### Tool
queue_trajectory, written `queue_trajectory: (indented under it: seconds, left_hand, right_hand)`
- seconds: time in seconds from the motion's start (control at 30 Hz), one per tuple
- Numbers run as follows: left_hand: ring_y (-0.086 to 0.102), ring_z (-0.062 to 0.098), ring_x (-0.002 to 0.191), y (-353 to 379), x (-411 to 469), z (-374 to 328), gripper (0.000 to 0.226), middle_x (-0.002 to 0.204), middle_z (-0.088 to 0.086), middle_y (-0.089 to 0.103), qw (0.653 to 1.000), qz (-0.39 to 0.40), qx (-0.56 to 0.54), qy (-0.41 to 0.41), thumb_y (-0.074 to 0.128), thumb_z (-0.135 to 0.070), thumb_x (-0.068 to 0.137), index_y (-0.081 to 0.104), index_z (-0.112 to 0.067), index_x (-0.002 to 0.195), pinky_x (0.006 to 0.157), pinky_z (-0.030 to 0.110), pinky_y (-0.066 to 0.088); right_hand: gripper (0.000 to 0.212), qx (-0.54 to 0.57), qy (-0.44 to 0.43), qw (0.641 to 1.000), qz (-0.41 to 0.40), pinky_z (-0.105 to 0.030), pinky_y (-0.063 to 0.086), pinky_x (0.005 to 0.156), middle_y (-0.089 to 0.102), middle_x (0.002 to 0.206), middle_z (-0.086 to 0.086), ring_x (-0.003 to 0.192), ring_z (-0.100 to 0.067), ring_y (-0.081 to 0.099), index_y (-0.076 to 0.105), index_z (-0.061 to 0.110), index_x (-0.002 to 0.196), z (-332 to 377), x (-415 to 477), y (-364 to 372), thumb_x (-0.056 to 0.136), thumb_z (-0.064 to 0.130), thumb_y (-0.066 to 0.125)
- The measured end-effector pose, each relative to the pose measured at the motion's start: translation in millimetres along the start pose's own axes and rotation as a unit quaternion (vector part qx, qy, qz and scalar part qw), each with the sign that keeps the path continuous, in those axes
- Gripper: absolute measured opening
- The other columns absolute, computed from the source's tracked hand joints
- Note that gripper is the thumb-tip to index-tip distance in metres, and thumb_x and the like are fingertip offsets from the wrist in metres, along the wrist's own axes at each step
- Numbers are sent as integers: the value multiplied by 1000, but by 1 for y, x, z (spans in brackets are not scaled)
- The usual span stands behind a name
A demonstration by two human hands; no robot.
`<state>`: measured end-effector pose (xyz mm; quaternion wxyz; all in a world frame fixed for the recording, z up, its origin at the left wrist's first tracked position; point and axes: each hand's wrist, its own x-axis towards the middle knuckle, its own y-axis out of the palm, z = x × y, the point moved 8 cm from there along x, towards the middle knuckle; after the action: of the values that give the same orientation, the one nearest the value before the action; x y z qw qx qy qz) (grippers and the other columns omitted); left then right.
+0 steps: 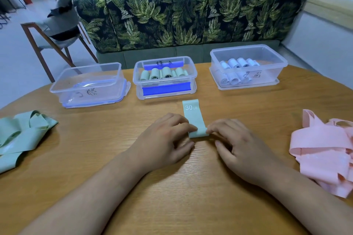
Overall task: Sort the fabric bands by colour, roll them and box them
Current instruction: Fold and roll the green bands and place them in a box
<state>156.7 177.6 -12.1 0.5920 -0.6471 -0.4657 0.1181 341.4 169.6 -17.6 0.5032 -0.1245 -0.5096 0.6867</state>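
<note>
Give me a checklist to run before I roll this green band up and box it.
1. Grip: left hand and right hand both pinch the green band's rolled end: ok.
2. Unrolled part lies flat and straight on the table: ok.
3. Target: middle box, holding green rolls, is open: ok.
4. Room left in it: cannot tell.
5. Roll tight and even: cannot tell, fingers hide it.
</note>
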Motion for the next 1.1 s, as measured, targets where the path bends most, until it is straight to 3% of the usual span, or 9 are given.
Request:
queue_trajectory:
  seconds: [0.17,0.4,0.5,0.6,0.87,1.0,1.1]
  left_hand:
    - [58,16,114,1,5,7,45,118,-6,63,1000,13,23,-17,70,-52,95,70,-22,129,97,38,50]
    - [55,15,125,4,13,19,56,130,-6,60,998,33,41,-20,63,-61,97,67,-23,136,103,39,50]
    - [55,17,126,2,16,21,53,135,-5,58,999,27,10,-18,66,-52,97,62,-20,139,105,39,48]
    - [59,18,118,0,17,18,33,125,-5,62,1000,15,-6,21,71,-31,96,66,-20,127,99,39,50]
    - [60,19,111,-2,29,23,27,115,-5,63,1000,11,3,16,71,-34,97,69,-21,120,95,39,51]
    - [61,19,109,-2,34,26,27,113,-5,63,1000,13,10,10,71,-39,97,70,-21,118,93,39,52]
    - [61,19,107,-2,35,31,31,110,-6,63,1000,9,8,3,71,-41,96,70,-22,120,92,39,52]
  right_hand:
    - [32,-7,33,999,11,-38,49,104,59,127,27,121,1,50,61,38,128,-8,12,2,99,26,57]
    - [32,-22,104,994,23,-37,50,101,71,114,23,115,-6,53,75,34,115,-17,48,2,95,17,57]
    - [32,-41,120,992,13,-41,53,94,72,108,24,108,-9,54,76,34,107,-18,56,4,90,23,52]
    - [35,-37,123,992,-12,-40,53,90,70,101,26,101,-6,54,77,35,102,-20,54,6,85,29,47]
    - [53,27,119,992,-10,-29,43,105,59,116,27,115,-4,48,71,36,131,-26,48,12,86,23,46]
    - [34,90,105,989,-48,-16,40,94,61,110,23,112,-7,54,64,35,105,-19,49,-1,83,13,50]
    - [36,87,85,992,-41,-21,42,94,62,106,22,110,-10,56,63,33,99,-15,51,0,80,5,52]
